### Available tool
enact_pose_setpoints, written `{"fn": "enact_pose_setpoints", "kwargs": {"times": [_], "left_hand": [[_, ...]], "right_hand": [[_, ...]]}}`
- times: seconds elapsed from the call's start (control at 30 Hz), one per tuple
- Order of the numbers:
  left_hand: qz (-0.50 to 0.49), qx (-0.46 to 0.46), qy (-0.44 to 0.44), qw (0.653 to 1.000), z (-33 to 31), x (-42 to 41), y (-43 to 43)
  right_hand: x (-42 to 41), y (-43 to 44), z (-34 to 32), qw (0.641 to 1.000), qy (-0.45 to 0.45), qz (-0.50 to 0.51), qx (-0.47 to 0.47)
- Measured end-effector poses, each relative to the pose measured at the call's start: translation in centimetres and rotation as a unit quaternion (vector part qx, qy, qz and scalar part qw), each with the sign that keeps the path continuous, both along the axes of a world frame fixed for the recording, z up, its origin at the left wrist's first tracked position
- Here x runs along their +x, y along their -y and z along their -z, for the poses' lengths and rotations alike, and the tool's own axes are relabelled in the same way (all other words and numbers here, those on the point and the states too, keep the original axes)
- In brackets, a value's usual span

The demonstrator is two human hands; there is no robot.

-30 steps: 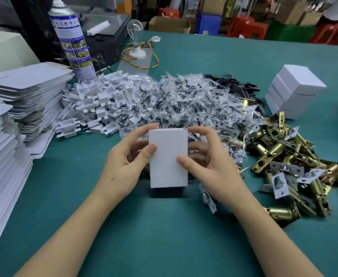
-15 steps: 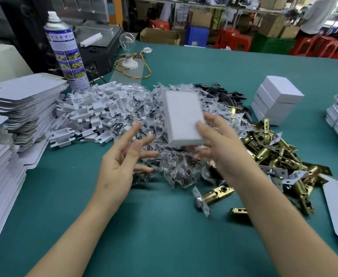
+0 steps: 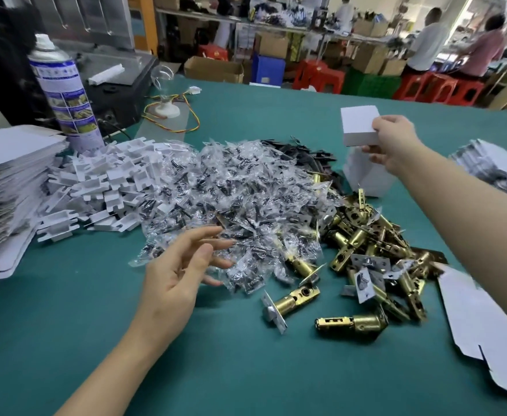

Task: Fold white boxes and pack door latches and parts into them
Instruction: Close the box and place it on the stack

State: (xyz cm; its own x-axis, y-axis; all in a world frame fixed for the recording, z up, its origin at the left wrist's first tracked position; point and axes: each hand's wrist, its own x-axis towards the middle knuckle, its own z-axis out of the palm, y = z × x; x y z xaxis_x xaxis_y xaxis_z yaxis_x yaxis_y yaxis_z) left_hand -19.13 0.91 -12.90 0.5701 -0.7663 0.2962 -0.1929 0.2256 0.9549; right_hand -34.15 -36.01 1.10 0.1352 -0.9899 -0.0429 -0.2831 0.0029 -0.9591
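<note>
My right hand (image 3: 393,142) grips a closed white box (image 3: 358,124) and holds it above the stack of finished white boxes (image 3: 366,175) at the far right of the green table. Nearer to me, my left hand (image 3: 180,274) hovers with spread fingers and holds nothing, at the near edge of the heap of clear screw bags (image 3: 234,199). Brass door latches (image 3: 366,244) lie in a pile to the right of the bags. Two loose latches (image 3: 294,300) (image 3: 351,322) lie in front of that pile.
Flat box blanks are stacked at the left (image 3: 9,175) and one lies at the right edge (image 3: 486,331). White plastic inserts (image 3: 96,187) are heaped behind the bags. A spray can (image 3: 66,94) and a bulb on a wired base (image 3: 165,94) stand at the back left.
My right hand carried the closed box from the middle up and to the far right, over the box stack. My left hand let go of it and now hovers by the bags.
</note>
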Motion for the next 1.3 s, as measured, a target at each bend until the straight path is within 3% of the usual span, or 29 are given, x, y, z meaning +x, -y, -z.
{"fn": "enact_pose_setpoints", "kwargs": {"times": [0.33,0.47,0.67,0.77,1.1,1.3], "left_hand": [[0.028,-0.011,0.030,0.999,-0.4,-0.8,0.8],[0.018,-0.006,0.021,1.000,-0.1,-0.3,0.6],[0.012,-0.002,-0.004,1.000,0.0,0.0,0.6],[0.010,-0.001,-0.002,1.000,-0.2,-0.1,0.5],[0.007,0.001,0.006,1.000,-0.6,0.0,0.4],[0.004,0.001,0.013,1.000,-0.5,0.0,0.5]], "right_hand": [[-3.2,7.6,0.3,0.992,-0.090,0.084,-0.023],[-3.4,8.8,1.0,0.979,-0.187,0.065,-0.051],[-2.6,8.7,1.1,0.882,-0.464,0.010,-0.079],[-2.6,8.5,1.4,0.842,-0.531,0.004,-0.099],[-2.0,7.2,2.2,0.843,-0.518,0.044,-0.140],[-1.8,7.5,2.3,0.864,-0.486,0.049,-0.121]]}}
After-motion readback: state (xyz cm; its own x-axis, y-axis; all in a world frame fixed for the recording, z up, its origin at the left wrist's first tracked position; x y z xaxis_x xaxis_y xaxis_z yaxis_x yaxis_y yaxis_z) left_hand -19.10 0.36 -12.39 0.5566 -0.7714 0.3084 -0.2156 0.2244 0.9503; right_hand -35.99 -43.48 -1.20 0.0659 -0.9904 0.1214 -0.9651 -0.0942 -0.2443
